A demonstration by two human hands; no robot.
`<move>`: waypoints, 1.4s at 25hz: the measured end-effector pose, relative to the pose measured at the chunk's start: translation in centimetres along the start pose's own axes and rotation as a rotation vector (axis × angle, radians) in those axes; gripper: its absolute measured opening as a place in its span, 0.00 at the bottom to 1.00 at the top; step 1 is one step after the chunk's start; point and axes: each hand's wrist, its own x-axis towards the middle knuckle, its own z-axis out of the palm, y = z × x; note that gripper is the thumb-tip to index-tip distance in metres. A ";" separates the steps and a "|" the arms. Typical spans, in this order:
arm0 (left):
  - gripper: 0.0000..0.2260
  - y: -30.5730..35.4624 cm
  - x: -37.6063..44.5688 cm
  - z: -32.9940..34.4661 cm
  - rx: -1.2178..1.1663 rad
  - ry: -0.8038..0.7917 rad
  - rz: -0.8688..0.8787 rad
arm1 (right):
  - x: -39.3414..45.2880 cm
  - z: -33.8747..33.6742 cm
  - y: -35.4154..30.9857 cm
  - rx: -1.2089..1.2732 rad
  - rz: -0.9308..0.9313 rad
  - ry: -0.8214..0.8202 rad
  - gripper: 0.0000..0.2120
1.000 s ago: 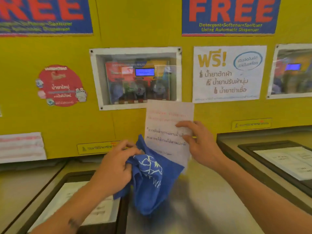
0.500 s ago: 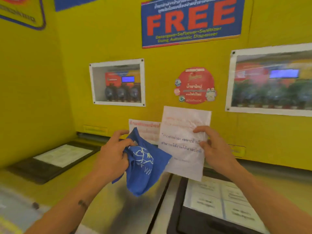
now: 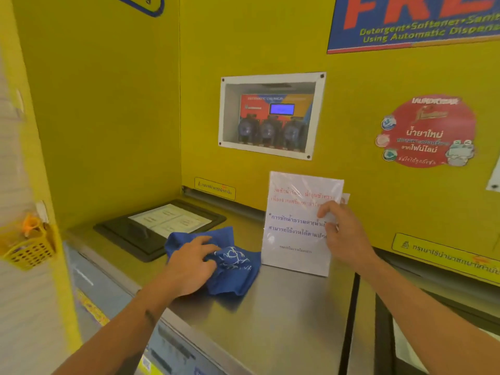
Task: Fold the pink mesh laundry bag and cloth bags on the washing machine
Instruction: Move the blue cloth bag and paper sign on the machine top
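Note:
A crumpled blue cloth bag [image 3: 232, 269] with a white print lies on the steel top of the washing machine [image 3: 270, 320]. My left hand [image 3: 189, 269] rests on the bag's left part, fingers gripping the fabric. My right hand [image 3: 343, 234] pinches the right edge of a laminated white notice sheet [image 3: 295, 226] with red and blue writing, held upright with its lower edge at the machine top, near the yellow wall. No pink mesh bag is in view.
A black-framed lid with an instruction sheet [image 3: 162, 226] sits behind the bag. A second machine's lid [image 3: 405, 334] is at lower right. A yellow plastic basket [image 3: 29, 244] hangs on the left wall. A dispenser window [image 3: 270, 117] is set in the yellow back wall.
The view has swung left to the corner machine. My left hand has lowered the blue bag from mid-air onto the machine top. My right hand has brought the notice sheet down to the surface.

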 end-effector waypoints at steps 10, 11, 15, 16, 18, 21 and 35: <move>0.18 0.2 3.7 2.3 0.216 0.120 -0.051 | 3.9 1.4 0.8 -0.278 0.016 0.016 0.14; 0.19 0.1 3.9 2.4 0.244 0.112 -0.059 | 4.1 1.6 0.8 -0.278 0.023 0.018 0.15; 0.20 0.2 4.2 2.7 0.391 0.078 -0.111 | 4.8 1.9 0.7 -0.202 0.115 -0.020 0.16; 0.20 0.2 4.3 2.5 0.417 0.069 -0.119 | 5.0 1.7 0.6 -0.144 0.150 -0.040 0.16; 0.20 0.4 4.6 2.1 0.449 0.053 -0.138 | 5.2 0.9 0.3 -0.008 0.196 -0.080 0.14; 0.20 1.0 4.7 1.4 0.465 0.055 -0.164 | 4.4 -0.6 -0.3 0.117 0.238 -0.105 0.11; 0.24 1.6 4.4 -0.4 0.516 0.100 -0.131 | 2.1 -1.0 1.0 0.093 0.321 -0.231 0.25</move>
